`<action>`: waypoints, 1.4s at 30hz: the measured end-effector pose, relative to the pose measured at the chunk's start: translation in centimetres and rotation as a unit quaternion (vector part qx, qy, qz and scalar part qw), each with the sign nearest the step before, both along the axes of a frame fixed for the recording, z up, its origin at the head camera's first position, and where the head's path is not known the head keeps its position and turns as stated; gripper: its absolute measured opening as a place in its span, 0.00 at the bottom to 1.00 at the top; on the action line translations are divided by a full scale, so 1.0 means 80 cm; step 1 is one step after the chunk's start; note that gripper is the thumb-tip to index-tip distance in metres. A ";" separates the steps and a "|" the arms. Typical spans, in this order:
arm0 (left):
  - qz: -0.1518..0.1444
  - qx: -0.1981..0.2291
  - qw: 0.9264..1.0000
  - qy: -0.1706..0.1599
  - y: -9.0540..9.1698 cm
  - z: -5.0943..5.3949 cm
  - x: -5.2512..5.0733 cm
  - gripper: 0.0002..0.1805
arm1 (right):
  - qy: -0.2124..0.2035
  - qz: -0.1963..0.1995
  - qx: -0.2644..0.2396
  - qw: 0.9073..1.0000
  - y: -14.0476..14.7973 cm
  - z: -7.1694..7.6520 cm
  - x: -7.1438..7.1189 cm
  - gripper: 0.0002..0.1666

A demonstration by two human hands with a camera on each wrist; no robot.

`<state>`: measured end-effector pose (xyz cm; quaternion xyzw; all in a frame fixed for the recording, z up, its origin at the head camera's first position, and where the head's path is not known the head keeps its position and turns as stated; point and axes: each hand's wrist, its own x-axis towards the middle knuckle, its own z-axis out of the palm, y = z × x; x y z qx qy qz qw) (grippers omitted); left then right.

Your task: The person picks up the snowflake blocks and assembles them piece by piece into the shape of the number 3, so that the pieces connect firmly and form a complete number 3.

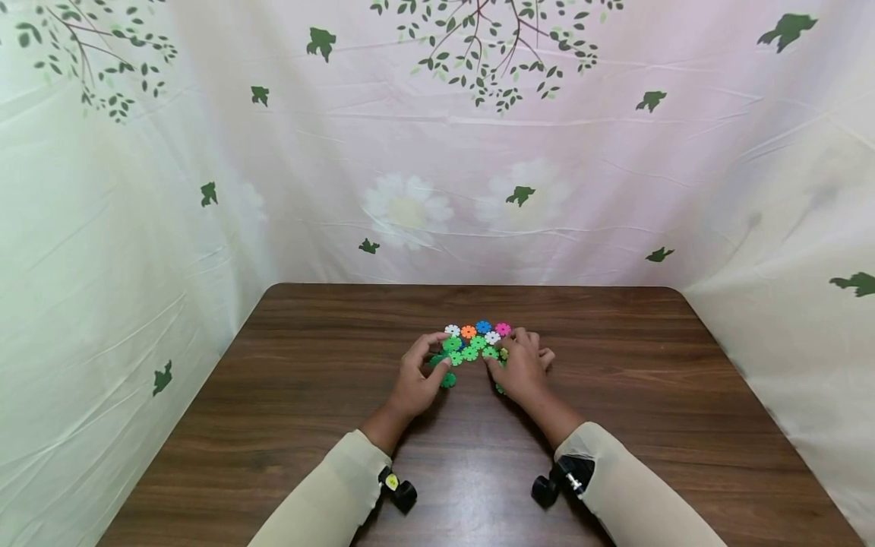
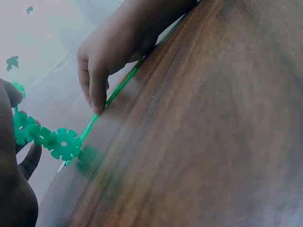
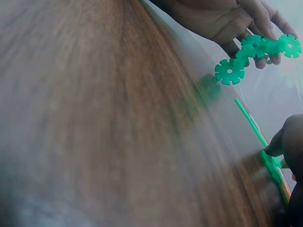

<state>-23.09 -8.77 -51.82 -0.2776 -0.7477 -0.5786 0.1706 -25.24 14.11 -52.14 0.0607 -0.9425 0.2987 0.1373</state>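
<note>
Thin notched plastic discs, the flower-shaped interlocking kind, lie joined in a flat sheet on the table. Green discs (image 1: 470, 353) make its near part; a white disc (image 1: 452, 331), an orange disc (image 1: 468, 333), a blue disc (image 1: 483, 327) and a pink disc (image 1: 503, 330) line its far edge. My left hand (image 1: 415, 374) holds a raised chain of green discs (image 3: 229, 79) at the sheet's left side, thumb and fingers around it. At the right end my right hand (image 1: 522, 368) pinches the sheet's edge, fingertips low by the tabletop. Its fingers partly hide the discs there.
A brown wood-grain table (image 1: 307, 425) lies under everything. Pale cloth curtain (image 1: 451, 152) with leaf and flower prints hangs behind and at both sides. Each sleeved wrist carries a black camera mount (image 1: 403, 495).
</note>
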 end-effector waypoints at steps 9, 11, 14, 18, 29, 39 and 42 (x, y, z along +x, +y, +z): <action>0.003 0.000 1.000 0.031 0.002 0.001 0.000 0.23 | 0.029 0.003 -0.029 0.999 -0.002 -0.002 0.002 0.14; 0.006 0.000 0.999 0.039 0.002 0.002 0.000 0.24 | 0.030 0.009 -0.036 0.999 -0.003 -0.001 0.003 0.13; 0.005 0.000 0.999 0.051 0.002 0.003 0.001 0.24 | 0.034 0.024 -0.049 0.998 -0.004 0.001 0.005 0.13; -0.001 -0.007 0.998 0.064 0.002 0.001 0.000 0.25 | 0.038 0.053 -0.067 0.996 -0.006 0.003 0.006 0.18; -0.017 -0.035 0.997 0.067 0.001 -0.001 -0.003 0.28 | 0.078 0.107 -0.060 0.989 -0.003 0.003 0.008 0.21; -0.018 -0.055 0.995 0.086 0.000 -0.002 -0.003 0.26 | 0.158 0.157 -0.094 0.970 -0.006 0.000 0.009 0.25; -0.018 -0.059 0.994 0.093 -0.001 -0.002 -0.003 0.27 | 0.170 0.168 -0.106 0.965 -0.007 -0.002 0.009 0.26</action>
